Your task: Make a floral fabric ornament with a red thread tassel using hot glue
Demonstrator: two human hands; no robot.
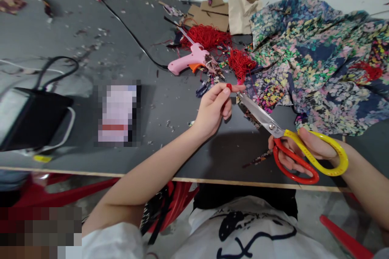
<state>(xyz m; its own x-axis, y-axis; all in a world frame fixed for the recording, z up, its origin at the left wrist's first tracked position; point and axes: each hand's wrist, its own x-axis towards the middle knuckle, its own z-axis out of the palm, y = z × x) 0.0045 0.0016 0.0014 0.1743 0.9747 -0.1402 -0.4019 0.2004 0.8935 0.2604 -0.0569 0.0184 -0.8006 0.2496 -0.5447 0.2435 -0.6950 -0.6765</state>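
the left grip (214,107) is narrow, thumb and forefinger pinching a small red piece (229,86); the forefinger reaches on toward the right. the right grip (319,146) is closed around the handles of the scissors (272,126) – one loop yellow, one red – with fingers through the loops. the blades slant up and to the left, looking shut or nearly so, their tips just beside the left fingertip and the small red piece. both hands are above the table (176,107), near its front edge.

below the blades a narrow dark patterned scrap (258,159) lies on the table. just beyond the fingers hangs a bunch of red thread (241,62), and behind it a larger heap of red thread (208,37). a pink glue gun (193,57) with an orange trigger lies in front of that heap, a black cord (121,22) running from its handle to the upper left.

farther back are cardboard pieces (209,20) and a beige cloth (243,6). floral fabric (319,48) spreads in folds over the right side, with more red strands (369,71) on it. to the left lies a blurred-out, phone-shaped thing (117,109) – past it, a black box (42,117) with cables.
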